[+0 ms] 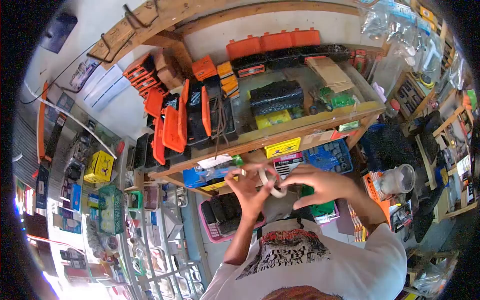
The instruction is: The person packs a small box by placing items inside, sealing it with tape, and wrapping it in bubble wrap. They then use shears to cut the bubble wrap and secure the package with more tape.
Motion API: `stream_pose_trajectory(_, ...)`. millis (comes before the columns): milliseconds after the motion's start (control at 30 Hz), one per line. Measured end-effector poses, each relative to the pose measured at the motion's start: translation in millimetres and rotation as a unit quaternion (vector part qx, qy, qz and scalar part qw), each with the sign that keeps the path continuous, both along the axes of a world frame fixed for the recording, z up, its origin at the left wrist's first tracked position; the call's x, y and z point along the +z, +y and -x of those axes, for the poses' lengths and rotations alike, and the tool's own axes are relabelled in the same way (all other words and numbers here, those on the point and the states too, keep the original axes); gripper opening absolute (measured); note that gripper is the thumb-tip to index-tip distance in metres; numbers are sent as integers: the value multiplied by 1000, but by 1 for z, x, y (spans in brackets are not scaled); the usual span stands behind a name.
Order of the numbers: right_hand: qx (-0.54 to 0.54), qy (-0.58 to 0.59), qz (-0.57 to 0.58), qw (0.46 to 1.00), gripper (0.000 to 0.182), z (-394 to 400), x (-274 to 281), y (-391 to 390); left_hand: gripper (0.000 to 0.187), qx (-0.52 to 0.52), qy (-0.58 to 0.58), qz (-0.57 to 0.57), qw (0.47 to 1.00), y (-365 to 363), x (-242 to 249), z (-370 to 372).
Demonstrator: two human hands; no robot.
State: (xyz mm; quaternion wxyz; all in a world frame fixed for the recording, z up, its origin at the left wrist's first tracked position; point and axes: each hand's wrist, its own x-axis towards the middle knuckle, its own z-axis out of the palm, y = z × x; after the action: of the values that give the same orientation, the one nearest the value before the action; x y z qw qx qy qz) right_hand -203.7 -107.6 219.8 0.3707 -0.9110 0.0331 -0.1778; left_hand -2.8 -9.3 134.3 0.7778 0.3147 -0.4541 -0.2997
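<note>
A roll of cream-coloured tape (275, 192) is between my two hands, in front of my chest. My left hand (246, 194) grips the roll's left side, its thumb against the ring and its fingers curled above. From the right, my right hand (322, 184) meets the roll with its fingertips, while the thumb hangs lower and apart from them. Whether a strip of tape is pulled off the roll cannot be made out. Behind the hands is a glass-topped wooden counter (320, 120), with a yellow box (282, 148) on the shelf under its top.
Black cases with orange lids (175, 129) stand open on the counter's left. A black plastic-wrapped bundle (276, 96) and brown cardboard (330, 73) lie farther along. Below is a pink basket (215, 239) with black items. A clear plastic tub (398, 179) stands at my right.
</note>
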Motion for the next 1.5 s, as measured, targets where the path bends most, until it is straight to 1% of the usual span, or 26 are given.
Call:
stream_pose_trajectory(33,-47,-45,40,997,50,-1,-7,9,76,6,36,17,999,-12,2,7)
stream_pose_trajectory(67,-120,-65,110,985,43,-1,-17,12,77,11,71,34,997,-25,5,14)
stream_pose_trajectory(100,-142,-57,100,983,40,3,-20,6,80,2,58,58,997,-39,5,21)
stream_pose_trajectory(167,-186,-44,77,979,34,14,-19,-8,78,-13,20,83,996,-68,7,36)
stream_pose_trajectory(200,-190,-71,85,976,27,19,-14,-16,75,-19,8,87,996,-81,11,42)
stream_pose_trajectory(233,-200,-78,93,972,26,25,-14,-28,75,-6,-54,96,994,-97,10,44)
stream_pose_trajectory(300,-217,-93,107,966,24,41,-19,-59,75,32,-169,74,982,-121,13,48)
stream_pose_trajectory(333,-224,-86,100,966,22,49,-10,-71,75,39,-214,54,975,-129,14,48)
stream_pose_trajectory(367,-254,-96,71,960,22,56,-13,-85,76,46,-259,36,964,-138,14,49)
stream_pose_trajectory(433,-260,-100,43,959,22,71,-19,-124,76,40,-313,22,949,-151,30,57)
stream_pose_trajectory(467,-251,-90,53,962,22,78,-19,-142,80,35,-318,34,947,-163,19,60)
stream_pose_trajectory(567,-216,-62,79,971,20,93,-18,-194,90,68,-410,-33,909,-174,14,72)
stream_pose_trajectory(700,-172,-33,75,982,18,95,-21,-235,93,87,-448,-98,884,-182,15,85)
stream_pose_trajectory(733,-157,-25,78,984,18,95,-22,-243,90,77,-439,-121,887,-181,21,87)
stream_pose_trajectory(833,-139,-17,92,986,18,96,-29,-262,88,170,-459,-99,866,-179,29,95)
stream_pose_trajectory(867,-139,-10,100,985,19,98,-31,-269,81,220,-464,-89,853,-178,34,95)
stream_pose_trajectory(967,-138,2,135,981,22,104,-33,-280,77,177,-354,-44,917,-181,27,84)
stream_pose_trajectory(1100,-134,24,167,976,24,108,-23,-278,66,64,-225,-118,965,-160,46,79)
stream_pose_trajectory(1133,-133,33,165,977,25,110,-25,-279,62,47,-193,-107,974,-158,50,80)
stream_pose_trajectory(1167,-133,40,166,976,25,111,-23,-283,62,42,-181,-103,977,-160,50,78)
stream_pose_trajectory(1233,-165,15,162,973,25,113,-17,-273,62,32,-157,-102,982,-159,45,75)
stream_pose_trajectory(1267,-184,0,159,970,25,114,-14,-265,57,27,-135,-94,986,-158,44,75)
stream_pose_trajectory(1367,-196,-80,154,965,32,113,-11,-247,52,30,-146,-92,985,-149,44,80)
stream_pose_trajectory(1467,-177,-136,106,969,33,105,7,-204,47,-31,-91,-131,987,-143,56,94)
stream_pose_trajectory(1500,-150,-151,55,976,33,102,14,-192,48,-46,-93,-120,987,-142,62,98)
